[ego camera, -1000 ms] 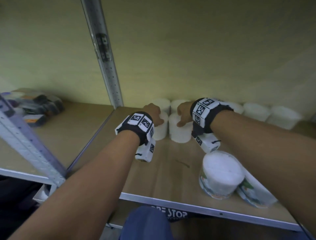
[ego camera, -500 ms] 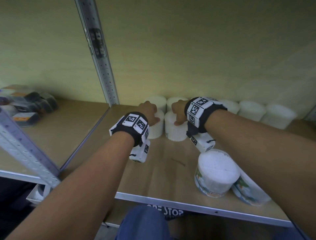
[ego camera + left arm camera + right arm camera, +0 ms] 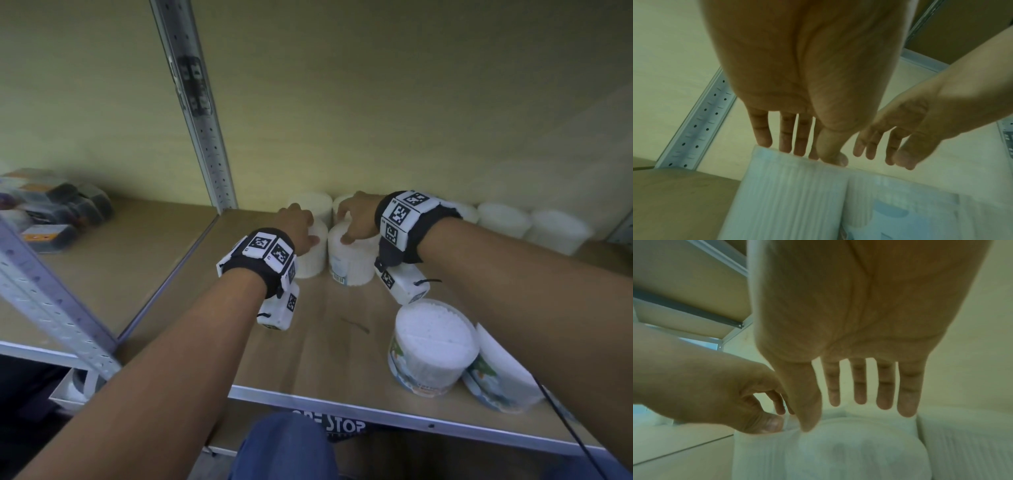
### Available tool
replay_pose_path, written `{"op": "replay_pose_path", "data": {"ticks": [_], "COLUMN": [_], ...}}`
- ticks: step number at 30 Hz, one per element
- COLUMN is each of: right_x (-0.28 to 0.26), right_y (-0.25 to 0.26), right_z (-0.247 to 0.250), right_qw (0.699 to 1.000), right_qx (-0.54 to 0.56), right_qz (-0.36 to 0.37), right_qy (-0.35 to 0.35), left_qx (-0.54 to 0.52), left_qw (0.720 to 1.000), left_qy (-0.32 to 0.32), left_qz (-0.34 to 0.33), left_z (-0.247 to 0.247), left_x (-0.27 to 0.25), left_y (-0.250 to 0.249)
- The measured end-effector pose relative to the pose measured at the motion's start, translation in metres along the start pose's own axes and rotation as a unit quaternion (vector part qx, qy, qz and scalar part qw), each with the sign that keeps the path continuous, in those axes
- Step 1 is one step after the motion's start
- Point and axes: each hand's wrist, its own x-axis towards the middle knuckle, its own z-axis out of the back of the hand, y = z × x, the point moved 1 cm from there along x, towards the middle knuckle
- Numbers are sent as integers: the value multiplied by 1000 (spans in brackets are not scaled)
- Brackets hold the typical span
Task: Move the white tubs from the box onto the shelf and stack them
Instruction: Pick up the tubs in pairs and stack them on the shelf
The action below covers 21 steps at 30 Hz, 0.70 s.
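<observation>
Fingers (image 3: 764, 129) straight and spread, each hand atop its own white tub.
Left hand (image 3: 297, 229) touches the left tub (image 3: 310, 260); right hand (image 3: 358, 219) rests on the right tub (image 3: 349, 260), both on the shelf (image 3: 308, 346) at 12 o'clock.

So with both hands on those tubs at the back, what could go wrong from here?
Two things, perhaps. The left hand and right hand rest straight-fingered on two neighbouring tubs, not gripping; a push could knock them against the back row. Also, the right forearm passes just above the printed tub near the shelf's front edge, beside one that looks tipped over; pulling back might nudge them off.
</observation>
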Motion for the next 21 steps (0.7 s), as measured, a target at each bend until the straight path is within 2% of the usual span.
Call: {"op": "replay_pose_path", "data": {"ticks": [3,5,6,8,10,11,13,14,16,19,21], "right_x": [-1,16,42,147,163,147,43,8,-18,-16,-18], "right_y": [2,0,-9,-44,-50,-47,-11,2,8,4,2], "right_z": [-4,-16,-27,-72,-76,-72,-24,-10,0,-4,-3], "right_qw": [998,996,998,995,995,996,997,997,999,997,997], "right_qx": [21,17,-9,-46,-21,-14,-39,-32,5,55,59], "right_qz": [-47,-64,-26,-32,-24,-35,-31,-34,-26,-6,8], "right_qy": [30,60,48,79,99,78,57,61,37,61,49], "left_qx": [8,9,9,13,17,16,14,13,10,6,0], "left_qw": [1000,1000,1000,1000,1000,1000,1000,1000,1000,1000,1000], "left_qy": [-3,-3,-2,-4,-7,-7,-6,-5,-4,-5,-4], "left_qz": [-5,-5,-6,-8,-8,-7,-6,-6,-5,-4,-2], "left_z": [-2,-3,-3,-2,-3,-3,-3,-3,-3,-3,-5], "left_x": [0,0,0,-1,-1,-1,-1,-1,-1,-1,-1], "left_y": [0,-1,-1,-2,-1,-1,-1,-1,-1,0,1]}}
